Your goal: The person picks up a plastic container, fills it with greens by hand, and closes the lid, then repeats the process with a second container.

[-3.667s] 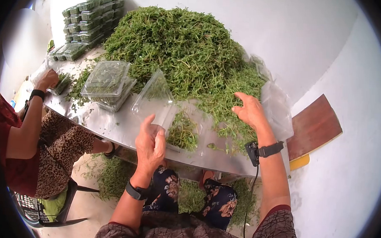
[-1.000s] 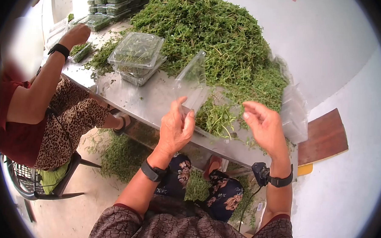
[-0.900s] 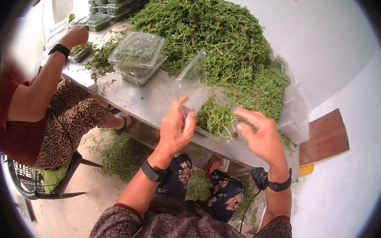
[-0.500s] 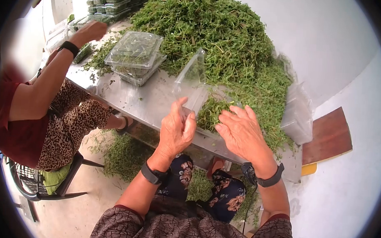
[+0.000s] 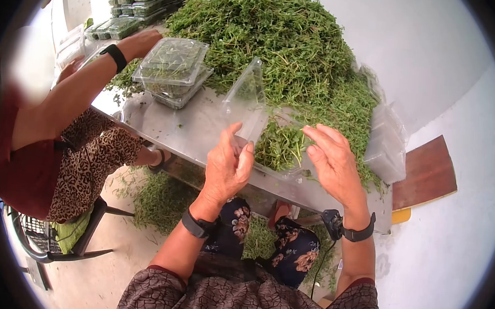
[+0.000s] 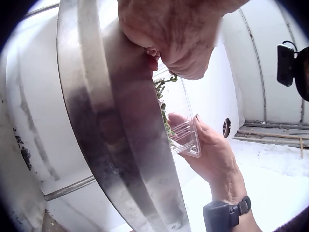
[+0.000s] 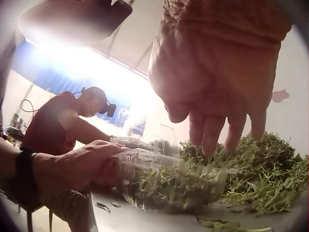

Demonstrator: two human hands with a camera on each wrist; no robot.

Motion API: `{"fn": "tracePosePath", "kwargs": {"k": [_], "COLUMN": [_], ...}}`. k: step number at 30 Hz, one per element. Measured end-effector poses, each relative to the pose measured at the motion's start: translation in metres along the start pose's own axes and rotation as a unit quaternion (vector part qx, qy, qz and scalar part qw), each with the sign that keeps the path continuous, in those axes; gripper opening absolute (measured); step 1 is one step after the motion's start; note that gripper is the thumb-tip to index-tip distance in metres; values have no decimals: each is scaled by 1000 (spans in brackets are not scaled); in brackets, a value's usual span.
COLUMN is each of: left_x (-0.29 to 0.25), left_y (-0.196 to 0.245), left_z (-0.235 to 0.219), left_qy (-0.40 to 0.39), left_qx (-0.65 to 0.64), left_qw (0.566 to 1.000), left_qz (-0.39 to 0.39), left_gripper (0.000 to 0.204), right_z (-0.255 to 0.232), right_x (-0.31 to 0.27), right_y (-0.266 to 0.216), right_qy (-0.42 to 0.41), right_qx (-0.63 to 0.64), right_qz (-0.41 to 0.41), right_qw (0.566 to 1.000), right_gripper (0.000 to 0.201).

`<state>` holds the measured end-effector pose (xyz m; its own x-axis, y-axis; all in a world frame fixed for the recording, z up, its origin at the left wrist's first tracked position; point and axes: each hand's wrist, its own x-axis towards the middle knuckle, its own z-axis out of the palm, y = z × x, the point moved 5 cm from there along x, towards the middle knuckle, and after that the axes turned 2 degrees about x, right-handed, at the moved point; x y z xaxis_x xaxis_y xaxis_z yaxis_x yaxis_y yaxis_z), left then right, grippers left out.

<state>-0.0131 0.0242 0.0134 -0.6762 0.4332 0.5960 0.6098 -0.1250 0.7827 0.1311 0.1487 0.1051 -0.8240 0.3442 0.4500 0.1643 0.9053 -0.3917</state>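
Leafy green sprigs [image 5: 278,145] fill the base of a clear plastic clamshell box [image 7: 164,186] at the table's front edge. Its hinged lid [image 5: 247,91] stands raised on the left. My left hand [image 5: 225,167] grips the box's left side; in the right wrist view its fingers curl round the wall. On the other side, my right hand [image 5: 335,164] holds its fingers extended at the box's right edge, bent a little at the knuckles. The left wrist view shows the right palm [image 6: 212,154] beside the clear wall, with sprigs poking over the table edge.
A large heap of greens [image 5: 268,50] covers the table's back. Two closed clamshells [image 5: 174,68] sit to the left, and nested clear boxes [image 5: 386,144] to the right. Another person's arm [image 5: 90,84] reaches in from the left, near tall stacks of filled boxes [image 5: 135,9].
My right hand came from the loose greens to the box, lay over its sprigs, then drew back to its right edge. My left hand stays at the box. The other person's arm reaches further right.
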Motion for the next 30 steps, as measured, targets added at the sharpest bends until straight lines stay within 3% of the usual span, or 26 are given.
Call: {"fn": "tracePosePath", "kwargs": {"k": [7,10,14,17,19,22,25,27,30], "left_x": [2,2,1,0,-1,-1,0,0,-1], "left_y": [0,-1,2,-1,0,-6,-5,-2,-1], "left_z": [0,-1,-1,0,-1,-1,-2,-1,0], "left_qy": [-11,-12,-24,-14,-22,-27,-34,-26,-17], "left_qx": [13,5,1,3,-11,-6,-3,-7,-13], "left_qw": [1000,1000,999,1000,1000,1000,999,1000,1000], "left_qz": [23,11,-24,-3,1,-13,-21,-2,8], "left_gripper": [40,40,37,39,39,39,40,39,38], "right_z": [41,29,11,21,46,52,40,26,-11], "right_x": [10,11,3,2,4,10,11,12,21], "right_y": [5,4,-8,-16,-7,-7,-5,-1,21], "right_qy": [-82,-92,-62,-61,-113,-121,-106,-64,-28], "right_qx": [-118,-48,-43,-64,-78,-90,-35,-51,-18], "right_qz": [-57,5,-32,-50,-49,-48,-40,-80,12], "right_qw": [988,995,997,995,989,987,993,993,999], "right_gripper": [30,30,30,33,34,35,34,29,30]}}
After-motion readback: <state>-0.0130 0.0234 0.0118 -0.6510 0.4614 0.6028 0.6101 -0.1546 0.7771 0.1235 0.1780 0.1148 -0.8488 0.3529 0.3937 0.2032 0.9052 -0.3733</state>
